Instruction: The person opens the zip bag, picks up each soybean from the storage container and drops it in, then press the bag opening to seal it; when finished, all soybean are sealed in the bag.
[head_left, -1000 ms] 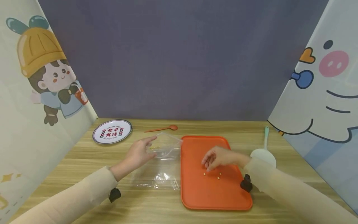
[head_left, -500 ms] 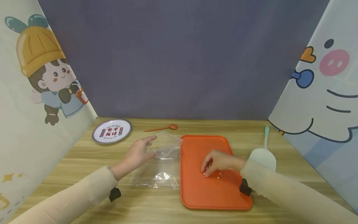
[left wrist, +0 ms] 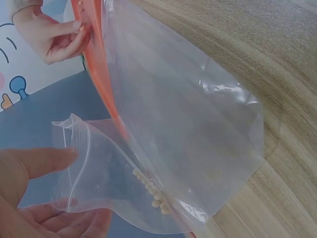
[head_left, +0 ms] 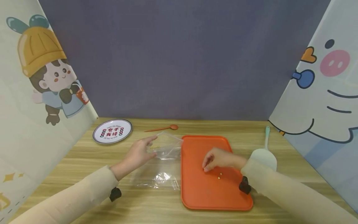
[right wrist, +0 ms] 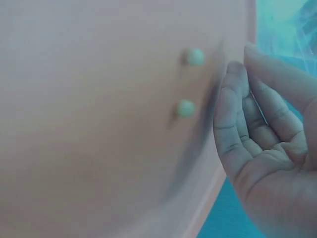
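My left hand [head_left: 139, 152] holds the mouth of a clear zip bag [left wrist: 79, 188], thumb on one side and fingers on the other. Several pale yellow soybeans [left wrist: 156, 196] lie inside the bag, whose lower part rests on the table. Over the orange tray [head_left: 212, 199], my right hand [head_left: 219, 159] pinches a soybean [left wrist: 81, 29] between thumb and fingertips, a little above the surface. Two more loose beans lie on the tray beside that hand, one soybean [right wrist: 194, 56] above the other soybean [right wrist: 185, 108] in the right wrist view.
A white plate [head_left: 112, 131] with red lettering stands at the back left of the wooden table [head_left: 139, 205]. An orange spoon [head_left: 173, 127] lies behind the bag. Right of the tray is a pale green pan-shaped scoop [head_left: 264, 157], partly behind my right sleeve.
My right hand came down onto the nearest soybean, pinched it, and lifted it slightly off the tray. Three beans lay there before; two remain lying. My left hand and the bag stayed still.
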`<state>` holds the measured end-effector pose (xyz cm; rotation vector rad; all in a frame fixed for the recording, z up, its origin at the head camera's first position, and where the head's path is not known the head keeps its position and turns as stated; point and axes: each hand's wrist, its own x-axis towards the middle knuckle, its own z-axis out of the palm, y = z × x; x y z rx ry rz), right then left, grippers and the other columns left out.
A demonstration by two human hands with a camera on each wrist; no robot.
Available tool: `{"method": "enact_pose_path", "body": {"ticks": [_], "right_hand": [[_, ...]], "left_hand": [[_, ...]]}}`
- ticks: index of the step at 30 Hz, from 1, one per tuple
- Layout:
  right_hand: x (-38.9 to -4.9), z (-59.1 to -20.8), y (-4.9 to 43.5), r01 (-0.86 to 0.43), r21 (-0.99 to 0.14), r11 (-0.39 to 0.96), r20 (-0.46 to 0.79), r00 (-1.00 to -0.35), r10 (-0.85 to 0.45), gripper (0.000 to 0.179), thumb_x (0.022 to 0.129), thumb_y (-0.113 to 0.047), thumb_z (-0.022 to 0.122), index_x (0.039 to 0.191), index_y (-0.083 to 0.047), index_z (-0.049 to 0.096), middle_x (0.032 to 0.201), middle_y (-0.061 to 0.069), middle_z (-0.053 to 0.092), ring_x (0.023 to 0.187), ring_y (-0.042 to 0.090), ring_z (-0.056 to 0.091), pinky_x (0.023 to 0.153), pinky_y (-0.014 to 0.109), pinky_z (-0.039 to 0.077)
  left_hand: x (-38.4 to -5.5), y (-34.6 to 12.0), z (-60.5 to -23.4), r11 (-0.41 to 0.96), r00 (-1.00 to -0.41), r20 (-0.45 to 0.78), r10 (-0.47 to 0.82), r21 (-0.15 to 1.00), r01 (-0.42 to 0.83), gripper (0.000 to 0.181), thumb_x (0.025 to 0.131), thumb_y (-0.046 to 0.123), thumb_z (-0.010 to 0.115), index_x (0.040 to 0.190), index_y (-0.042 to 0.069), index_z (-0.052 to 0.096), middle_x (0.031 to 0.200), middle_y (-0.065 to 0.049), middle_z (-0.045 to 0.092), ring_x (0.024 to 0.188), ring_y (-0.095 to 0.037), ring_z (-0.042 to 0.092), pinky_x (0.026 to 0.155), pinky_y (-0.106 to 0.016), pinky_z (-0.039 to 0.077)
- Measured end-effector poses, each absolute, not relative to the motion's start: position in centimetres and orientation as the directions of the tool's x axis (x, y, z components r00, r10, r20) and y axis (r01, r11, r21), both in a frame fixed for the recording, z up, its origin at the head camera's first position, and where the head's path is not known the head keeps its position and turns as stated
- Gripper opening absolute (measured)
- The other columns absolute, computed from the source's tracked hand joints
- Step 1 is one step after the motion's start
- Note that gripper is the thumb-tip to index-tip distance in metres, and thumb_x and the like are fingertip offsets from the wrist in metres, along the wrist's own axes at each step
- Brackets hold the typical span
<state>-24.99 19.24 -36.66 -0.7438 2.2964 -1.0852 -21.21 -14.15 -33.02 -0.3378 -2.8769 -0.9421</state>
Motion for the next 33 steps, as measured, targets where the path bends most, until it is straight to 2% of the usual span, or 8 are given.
{"method": "enact_pose_path", "body": {"ticks": [7, 13, 19, 22, 24, 26, 29, 33], "right_hand": [[-26.0, -34.7, 18.3, -0.233, -0.823, 0.518, -0.158, -0.783, -0.602, 0.022, 0.082, -0.010, 0.075, 0.098, 0.004, 0.070, 0.090, 0.006, 0.073, 0.081, 0.018, 0.067, 0.074, 0.038, 0.057], [-27.0, -32.4, 16.2, -0.227, -0.866, 0.446, -0.078, -0.819, -0.568, 0.023, 0.084, -0.011, 0.074, 0.102, 0.003, 0.071, 0.092, 0.006, 0.074, 0.089, 0.026, 0.068, 0.086, 0.052, 0.054], [-27.9, -30.9, 13.6, -0.234, -0.865, 0.444, -0.032, -0.857, -0.515, 0.021, 0.083, -0.016, 0.075, 0.101, -0.005, 0.073, 0.095, 0.002, 0.075, 0.093, 0.021, 0.068, 0.087, 0.041, 0.054], [-28.3, -30.4, 12.4, -0.235, -0.863, 0.447, -0.029, -0.861, -0.508, 0.020, 0.084, -0.015, 0.075, 0.102, -0.007, 0.074, 0.097, 0.002, 0.075, 0.094, 0.019, 0.067, 0.089, 0.040, 0.053], [-28.5, -30.2, 11.6, -0.234, -0.865, 0.444, -0.026, -0.862, -0.506, 0.019, 0.084, -0.014, 0.074, 0.102, -0.007, 0.074, 0.098, 0.003, 0.075, 0.093, 0.019, 0.067, 0.089, 0.041, 0.053], [-28.6, -30.0, 10.8, -0.224, -0.867, 0.445, -0.031, -0.867, -0.498, 0.017, 0.084, -0.013, 0.074, 0.101, -0.007, 0.074, 0.098, 0.003, 0.074, 0.092, 0.017, 0.067, 0.088, 0.040, 0.055], [-28.8, -29.9, 9.6, -0.225, -0.864, 0.451, -0.029, -0.871, -0.490, 0.015, 0.085, -0.013, 0.074, 0.099, -0.008, 0.075, 0.097, 0.003, 0.075, 0.089, 0.015, 0.068, 0.081, 0.033, 0.057], [-29.0, -29.9, 8.3, -0.241, -0.852, 0.465, -0.012, -0.878, -0.478, 0.011, 0.084, -0.013, 0.075, 0.094, -0.009, 0.076, 0.089, 0.003, 0.075, 0.072, 0.015, 0.063, 0.065, 0.028, 0.052]], "left_hand": [[-21.2, -14.1, -33.1, 0.773, -0.970, 0.160, 0.183, 0.586, 0.242, 0.073, 0.074, 0.008, 0.078, 0.141, 0.009, 0.049, 0.130, -0.023, 0.060, 0.109, -0.037, 0.063, 0.052, -0.027, 0.046], [-21.3, -14.1, -33.2, 0.771, -0.971, 0.155, 0.181, 0.591, 0.238, 0.073, 0.075, 0.008, 0.078, 0.142, 0.010, 0.048, 0.131, -0.023, 0.059, 0.102, -0.036, 0.065, 0.050, -0.027, 0.046], [-21.3, -14.1, -33.2, 0.768, -0.973, 0.149, 0.179, 0.596, 0.233, 0.073, 0.076, 0.009, 0.077, 0.142, 0.011, 0.048, 0.130, -0.024, 0.059, 0.084, -0.030, 0.066, 0.048, -0.027, 0.045], [-21.3, -14.0, -33.1, 0.768, -0.972, 0.150, 0.181, 0.596, 0.235, 0.073, 0.076, 0.009, 0.077, 0.142, 0.011, 0.048, 0.131, -0.023, 0.059, 0.086, -0.032, 0.067, 0.048, -0.027, 0.045], [-21.3, -14.0, -33.1, 0.767, -0.971, 0.154, 0.183, 0.595, 0.239, 0.072, 0.076, 0.008, 0.077, 0.142, 0.011, 0.048, 0.131, -0.022, 0.059, 0.100, -0.035, 0.066, 0.049, -0.027, 0.045], [-21.3, -14.0, -33.1, 0.767, -0.970, 0.158, 0.185, 0.595, 0.243, 0.072, 0.076, 0.008, 0.077, 0.142, 0.010, 0.048, 0.132, -0.022, 0.059, 0.111, -0.037, 0.063, 0.051, -0.027, 0.046], [-21.3, -14.0, -33.1, 0.763, -0.971, 0.154, 0.184, 0.600, 0.240, 0.072, 0.076, 0.008, 0.077, 0.142, 0.010, 0.048, 0.132, -0.022, 0.059, 0.111, -0.037, 0.062, 0.054, -0.026, 0.048], [-21.3, -14.0, -33.1, 0.764, -0.969, 0.159, 0.187, 0.596, 0.245, 0.071, 0.076, 0.008, 0.077, 0.141, 0.010, 0.049, 0.132, -0.021, 0.060, 0.110, -0.037, 0.063, 0.058, -0.026, 0.050]]}}
